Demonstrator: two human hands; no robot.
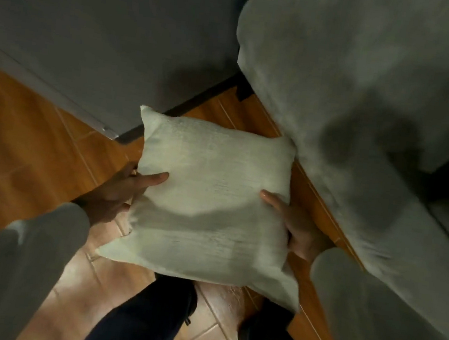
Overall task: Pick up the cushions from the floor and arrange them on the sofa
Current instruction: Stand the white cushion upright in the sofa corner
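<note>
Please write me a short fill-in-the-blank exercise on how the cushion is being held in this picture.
1. The pale cushion is gripped by ____ hands, the left hand and the right hand.
2. The floor beneath it is reddish-brown ____.
3. The grey sofa stands on the person's ____ side.
4. Each thumb lies on the cushion's ____ face.

Missing words: two; tile; right; upper

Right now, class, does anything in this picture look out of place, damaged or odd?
Nothing stands out. The pale cushion is intact, gripped at its sides by the left hand and right hand above the tiled floor, beside the grey sofa. No spills or tears show.
</note>
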